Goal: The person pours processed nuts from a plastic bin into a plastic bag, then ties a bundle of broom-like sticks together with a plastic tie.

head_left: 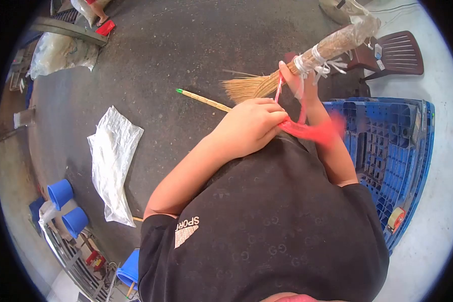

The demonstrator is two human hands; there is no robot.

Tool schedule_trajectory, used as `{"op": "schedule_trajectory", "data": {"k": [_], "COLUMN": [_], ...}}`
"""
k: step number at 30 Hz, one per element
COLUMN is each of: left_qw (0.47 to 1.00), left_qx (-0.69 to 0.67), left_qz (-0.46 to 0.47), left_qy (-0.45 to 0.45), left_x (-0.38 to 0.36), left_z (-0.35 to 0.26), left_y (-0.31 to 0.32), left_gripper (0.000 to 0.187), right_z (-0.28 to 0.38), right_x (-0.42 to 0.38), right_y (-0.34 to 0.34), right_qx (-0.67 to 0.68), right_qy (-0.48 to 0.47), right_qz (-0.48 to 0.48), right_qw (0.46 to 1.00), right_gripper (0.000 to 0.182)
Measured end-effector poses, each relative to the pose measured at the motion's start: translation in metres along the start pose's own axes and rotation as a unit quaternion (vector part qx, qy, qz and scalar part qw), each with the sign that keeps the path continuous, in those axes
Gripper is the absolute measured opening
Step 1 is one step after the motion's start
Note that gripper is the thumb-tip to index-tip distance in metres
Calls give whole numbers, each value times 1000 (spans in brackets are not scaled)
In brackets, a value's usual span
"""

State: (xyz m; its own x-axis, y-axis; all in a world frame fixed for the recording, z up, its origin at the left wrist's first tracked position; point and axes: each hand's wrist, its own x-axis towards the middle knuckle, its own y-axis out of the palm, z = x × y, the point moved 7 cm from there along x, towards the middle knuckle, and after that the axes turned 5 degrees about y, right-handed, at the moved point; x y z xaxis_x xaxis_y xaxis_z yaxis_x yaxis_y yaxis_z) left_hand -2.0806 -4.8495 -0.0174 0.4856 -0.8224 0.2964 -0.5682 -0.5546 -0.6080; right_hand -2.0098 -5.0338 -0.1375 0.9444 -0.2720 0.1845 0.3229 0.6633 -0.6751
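Note:
My left hand [254,125] is closed on a red plastic strip [307,132] in front of my chest, and the strip's loose end is blurred. My right hand [302,86] is wrapped round a straw bundle [332,45] bound with white ties and covered in clear plastic at its far end. Its bristles [244,88] fan out to the left, above my left hand. A thin red-and-white cord [279,89] runs between the two hands. A patterned stick [204,99] with a green tip passes out of sight behind my left hand.
Clear plastic sheeting [111,161] lies on the dark floor [161,55] at left. Blue pallets [387,136] with a tape roll [396,219] and a brown chair [400,53] stand at right. Blue buckets [60,194] are lower left. Another person's leg [98,11] shows upper left.

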Motion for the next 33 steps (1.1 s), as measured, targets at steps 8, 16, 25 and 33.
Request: {"op": "schedule_trajectory", "data": {"k": [8, 16, 25, 33], "left_qw": [998, 974, 991, 822], "left_qx": [51, 181, 78, -386], "left_qz": [21, 132, 107, -402], "left_qy": [-8, 17, -14, -115], "left_x": [18, 49, 157, 140], "left_z": [0, 1, 73, 181], "left_y": [8, 26, 0, -142], "left_gripper": [14, 11, 14, 38], "right_z": [-4, -13, -26, 16], "right_x": [38, 71, 224, 282], "right_y": [23, 39, -25, -80], "right_qx": [69, 29, 156, 63], "right_qy": [-54, -57, 66, -105], "right_qz": [18, 65, 11, 60], "right_qw": [996, 996, 985, 991], "right_gripper": [23, 32, 30, 28]}}
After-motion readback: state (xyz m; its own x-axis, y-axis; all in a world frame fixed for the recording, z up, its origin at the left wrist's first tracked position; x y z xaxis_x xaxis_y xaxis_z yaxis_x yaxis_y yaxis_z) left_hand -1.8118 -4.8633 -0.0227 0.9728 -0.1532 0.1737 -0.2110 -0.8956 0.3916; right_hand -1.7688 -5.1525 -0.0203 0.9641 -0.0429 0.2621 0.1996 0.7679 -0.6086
